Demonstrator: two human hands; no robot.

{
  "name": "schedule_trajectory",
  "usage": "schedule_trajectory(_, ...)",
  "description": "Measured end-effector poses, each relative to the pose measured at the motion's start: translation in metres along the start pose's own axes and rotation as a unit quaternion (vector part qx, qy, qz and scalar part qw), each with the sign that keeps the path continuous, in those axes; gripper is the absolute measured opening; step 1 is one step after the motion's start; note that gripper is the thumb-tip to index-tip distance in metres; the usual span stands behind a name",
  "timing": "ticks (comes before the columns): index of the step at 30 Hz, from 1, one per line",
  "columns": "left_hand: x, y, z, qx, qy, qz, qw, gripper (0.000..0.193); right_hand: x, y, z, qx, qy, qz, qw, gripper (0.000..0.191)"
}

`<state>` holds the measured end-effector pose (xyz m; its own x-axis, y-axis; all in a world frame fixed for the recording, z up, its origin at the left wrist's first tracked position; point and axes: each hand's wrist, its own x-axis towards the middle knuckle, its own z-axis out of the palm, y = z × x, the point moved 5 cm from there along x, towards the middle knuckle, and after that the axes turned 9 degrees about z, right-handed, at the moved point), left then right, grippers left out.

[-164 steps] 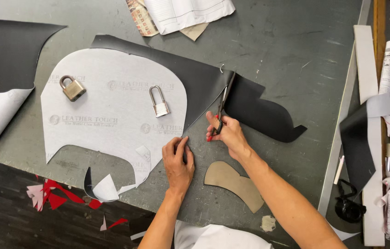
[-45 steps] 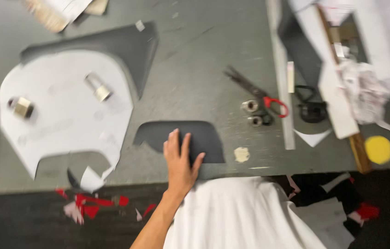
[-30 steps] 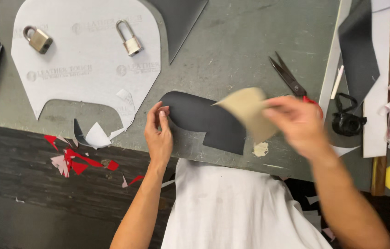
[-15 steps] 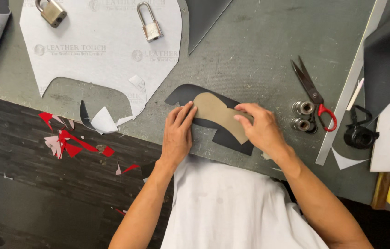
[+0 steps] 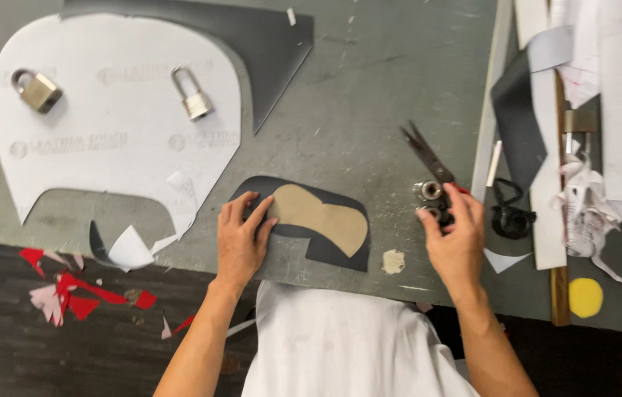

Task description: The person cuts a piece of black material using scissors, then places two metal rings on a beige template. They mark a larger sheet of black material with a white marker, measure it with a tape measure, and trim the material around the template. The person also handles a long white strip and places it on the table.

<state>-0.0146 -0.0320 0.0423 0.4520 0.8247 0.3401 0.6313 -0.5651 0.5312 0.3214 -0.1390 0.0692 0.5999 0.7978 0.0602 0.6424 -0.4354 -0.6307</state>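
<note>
Left hand (image 5: pixel 241 234) is laid flat, fingers spread, on the left end of a tan pattern (image 5: pixel 320 217), pinned over a dark cut piece (image 5: pixel 326 250) at lower centre; the long axis runs left to right. Right hand (image 5: pixel 454 239), farther right, is curled over two metal weights (image 5: pixel 429 200) beside the scissors (image 5: pixel 429 158); an actual grasp cannot be told. Padlocks (image 5: pixel 192 95) are seen upper left.

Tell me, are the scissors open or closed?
Slightly open. The scissors' two blade tips stand a little apart as they lie flat on the table; the right hand covers the handles.
</note>
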Motion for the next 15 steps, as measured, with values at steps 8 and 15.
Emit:
schedule_trajectory(8, 0.005, -0.003, 0.001, -0.019, -0.008, -0.01, 1.0, 0.035, 0.009, 0.004, 0.024, -0.016, -0.049, 0.037, 0.998, 0.068)
schedule_trajectory(15, 0.001, -0.017, 0.003, -0.031, -0.009, -0.016, 0.999, 0.047, 0.016, 0.003, 0.022, -0.023, -0.046, -0.015, 0.999, 0.048)
